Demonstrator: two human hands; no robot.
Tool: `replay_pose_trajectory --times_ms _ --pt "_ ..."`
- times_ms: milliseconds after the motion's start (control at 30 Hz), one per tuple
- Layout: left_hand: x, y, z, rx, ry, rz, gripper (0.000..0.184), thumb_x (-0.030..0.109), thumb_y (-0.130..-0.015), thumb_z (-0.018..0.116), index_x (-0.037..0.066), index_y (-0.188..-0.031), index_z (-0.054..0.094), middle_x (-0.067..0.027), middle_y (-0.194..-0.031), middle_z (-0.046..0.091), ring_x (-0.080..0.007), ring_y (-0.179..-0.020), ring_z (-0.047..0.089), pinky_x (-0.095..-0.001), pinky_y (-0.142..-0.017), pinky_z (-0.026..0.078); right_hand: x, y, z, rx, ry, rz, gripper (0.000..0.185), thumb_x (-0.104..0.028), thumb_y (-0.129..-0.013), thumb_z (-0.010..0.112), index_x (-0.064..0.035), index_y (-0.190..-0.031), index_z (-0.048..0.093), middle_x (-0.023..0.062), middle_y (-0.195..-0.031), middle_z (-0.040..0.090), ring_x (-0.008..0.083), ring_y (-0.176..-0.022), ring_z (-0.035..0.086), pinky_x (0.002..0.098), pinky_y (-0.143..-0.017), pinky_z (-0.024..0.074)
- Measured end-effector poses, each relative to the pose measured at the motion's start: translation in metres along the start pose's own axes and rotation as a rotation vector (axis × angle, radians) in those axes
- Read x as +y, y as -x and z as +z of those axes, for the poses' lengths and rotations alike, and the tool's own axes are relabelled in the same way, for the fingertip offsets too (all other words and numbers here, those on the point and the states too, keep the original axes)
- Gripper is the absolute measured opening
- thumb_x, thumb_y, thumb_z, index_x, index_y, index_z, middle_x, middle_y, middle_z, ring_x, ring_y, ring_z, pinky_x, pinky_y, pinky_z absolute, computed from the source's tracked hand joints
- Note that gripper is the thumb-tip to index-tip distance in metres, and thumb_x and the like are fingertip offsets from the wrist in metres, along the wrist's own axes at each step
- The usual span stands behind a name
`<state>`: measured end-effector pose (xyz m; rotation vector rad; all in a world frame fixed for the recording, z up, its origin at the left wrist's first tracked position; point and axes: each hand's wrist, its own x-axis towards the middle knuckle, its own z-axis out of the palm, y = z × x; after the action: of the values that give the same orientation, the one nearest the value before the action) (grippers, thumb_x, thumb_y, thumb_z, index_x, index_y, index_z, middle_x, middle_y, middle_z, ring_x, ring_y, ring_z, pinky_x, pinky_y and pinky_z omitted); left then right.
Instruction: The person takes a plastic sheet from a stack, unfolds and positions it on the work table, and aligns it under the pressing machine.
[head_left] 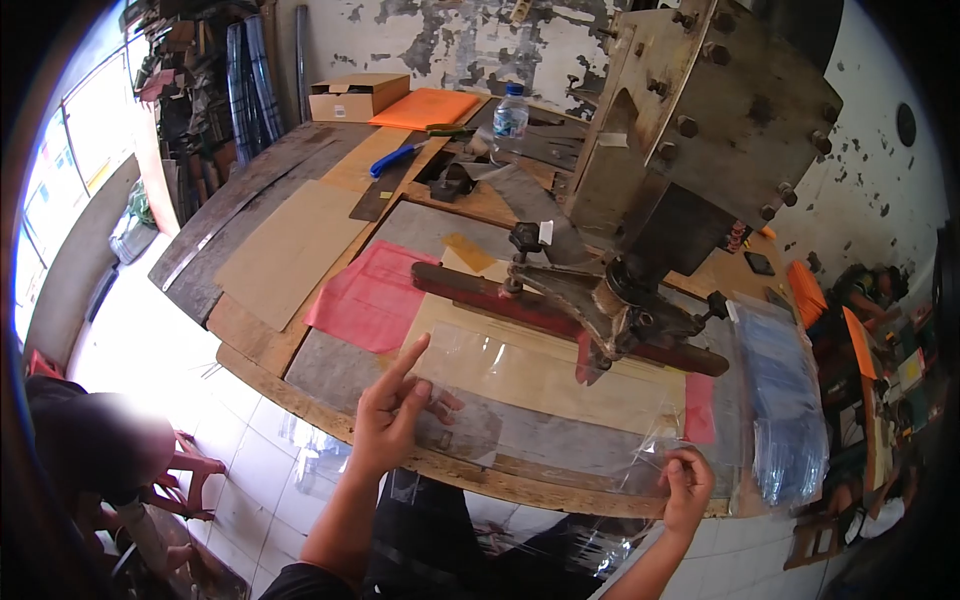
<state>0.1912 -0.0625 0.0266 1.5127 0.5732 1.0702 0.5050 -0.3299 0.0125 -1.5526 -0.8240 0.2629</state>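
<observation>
A clear plastic sheet [560,440] lies over the front of the press bed and catches the light. My right hand [687,488] pinches its right end near the table's front edge. At the sheet's left side is my left hand [392,410], index finger stretched out and the others loosely bent apart; whether it touches the plastic I cannot tell. Beneath the sheet is a cream-coloured board [540,375], with a pink sheet [372,300] under it. Above the board is the press's long dark red bar [560,318], carried by a metal bracket.
The heavy press head [740,110] rises at the right. A stack of clear bluish plastic sleeves [785,410] lies right. Behind are a brown board [290,250], a blue cutter [397,158], a water bottle [510,115] and a cardboard box [358,97]. Other people sit left and right.
</observation>
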Motion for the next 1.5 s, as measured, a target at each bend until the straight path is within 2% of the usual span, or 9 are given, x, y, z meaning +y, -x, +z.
replay_pose_trajectory --times_ms 333,400,533,600,933,1000,1500 --pt "0.0006 0.0002 0.0001 -0.006 0.023 0.000 0.054 0.003 -0.108 0.048 0.000 -0.161 0.037 -0.0155 -0.092 0.077 -0.0158 -0.077 0.071 -0.0293 -0.078 0.056 0.0028 0.0004 -0.0030 -0.009 0.010 -0.004 0.033 -0.031 -0.099 0.076 0.0017 -0.101 0.070 0.0023 -0.082 0.063 0.0089 -0.066 0.057 0.0236 -0.060 0.0433" --pt "-0.0001 0.0002 -0.0004 -0.010 0.021 -0.005 0.054 0.003 -0.108 0.047 -0.001 -0.161 0.037 -0.0156 -0.092 0.077 -0.0158 -0.076 0.071 -0.0294 -0.078 0.056 0.0043 0.0004 -0.0035 -0.012 -0.014 -0.006 0.028 -0.025 -0.100 0.075 0.0028 -0.101 0.070 0.0017 -0.084 0.062 0.0076 -0.067 0.057 0.0225 -0.061 0.0448" --pt "0.0016 0.0000 0.0001 -0.009 0.007 -0.002 0.054 0.002 -0.108 0.047 -0.001 -0.161 0.037 -0.0156 -0.092 0.077 -0.0158 -0.077 0.071 -0.0293 -0.078 0.056 0.0033 0.0001 -0.0028 -0.011 -0.012 -0.012 0.027 -0.024 -0.100 0.074 0.0029 -0.101 0.070 0.0016 -0.084 0.062 0.0076 -0.067 0.057 0.0227 -0.061 0.0448" --pt "0.0014 0.0003 0.0002 -0.010 0.016 -0.002 0.054 0.002 -0.108 0.046 -0.001 -0.161 0.037 -0.0155 -0.092 0.077 -0.0157 -0.076 0.071 -0.0290 -0.078 0.056 0.0027 0.0003 -0.0023 -0.009 -0.004 -0.005 0.033 -0.030 -0.099 0.075 0.0019 -0.102 0.070 0.0020 -0.083 0.063 0.0087 -0.066 0.056 0.0233 -0.060 0.0429" --pt "0.0012 0.0007 0.0007 -0.007 0.028 0.000 0.054 0.001 -0.108 0.046 0.000 -0.161 0.037 -0.0151 -0.091 0.077 -0.0159 -0.076 0.071 -0.0289 -0.078 0.056 0.0046 0.0004 -0.0032 -0.011 -0.010 -0.005 0.032 -0.030 -0.099 0.076 0.0016 -0.102 0.070 0.0019 -0.082 0.063 0.0089 -0.066 0.056 0.0232 -0.060 0.0422" --pt "0.0014 0.0008 0.0011 0.000 0.041 -0.003 0.054 0.001 -0.108 0.046 0.000 -0.161 0.037 -0.0152 -0.091 0.077 -0.0161 -0.076 0.071 -0.0290 -0.078 0.056 0.0047 0.0003 -0.0037 -0.014 -0.018 0.000 0.026 -0.022 -0.100 0.073 0.0037 -0.101 0.070 0.0018 -0.084 0.061 0.0080 -0.067 0.057 0.0230 -0.060 0.0446" --pt "0.0019 0.0009 0.0015 0.007 0.020 0.019 0.053 0.001 -0.108 0.046 0.000 -0.160 0.039 -0.0151 -0.088 0.076 -0.0171 -0.075 0.072 -0.0289 -0.077 0.055 0.0051 -0.0001 -0.0035 -0.019 -0.018 -0.015 0.026 -0.023 -0.100 0.073 0.0036 -0.101 0.070 0.0015 -0.083 0.061 0.0079 -0.066 0.057 0.0228 -0.060 0.0437"
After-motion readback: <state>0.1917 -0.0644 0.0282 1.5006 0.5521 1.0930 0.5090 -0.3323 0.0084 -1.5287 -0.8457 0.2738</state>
